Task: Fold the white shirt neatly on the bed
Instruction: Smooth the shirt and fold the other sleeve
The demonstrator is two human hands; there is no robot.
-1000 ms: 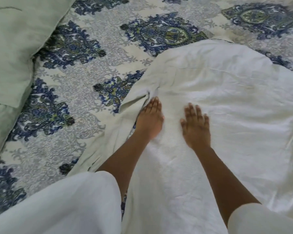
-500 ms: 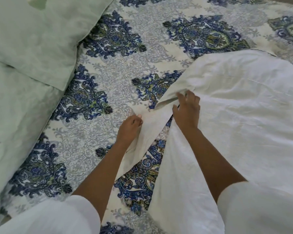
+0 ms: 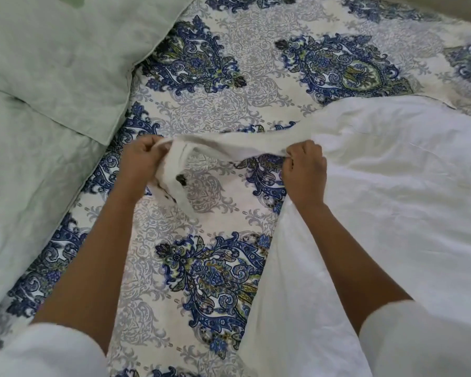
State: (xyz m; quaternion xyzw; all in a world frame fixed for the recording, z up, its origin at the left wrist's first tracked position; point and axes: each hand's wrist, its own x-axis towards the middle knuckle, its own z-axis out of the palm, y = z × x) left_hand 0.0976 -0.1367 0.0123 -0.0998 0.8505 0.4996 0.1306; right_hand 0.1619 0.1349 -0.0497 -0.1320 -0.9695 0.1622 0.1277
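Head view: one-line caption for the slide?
Left hand and right hand grip the sleeve of the white shirt, stretched between them over the patterned bedsheet.

Blue-patterned bedsheet (image 3: pixel 215 112) spreads wide; pale green pillow (image 3: pixel 52 50) lies upper left.

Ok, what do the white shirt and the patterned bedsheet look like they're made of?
White shirt: likely thin woven cotton or linen, matte; it creases finely and sags limp between the left hand and right hand. Patterned bedsheet: printed woven cloth, probably cotton, matte; the exact fibre cannot be told.
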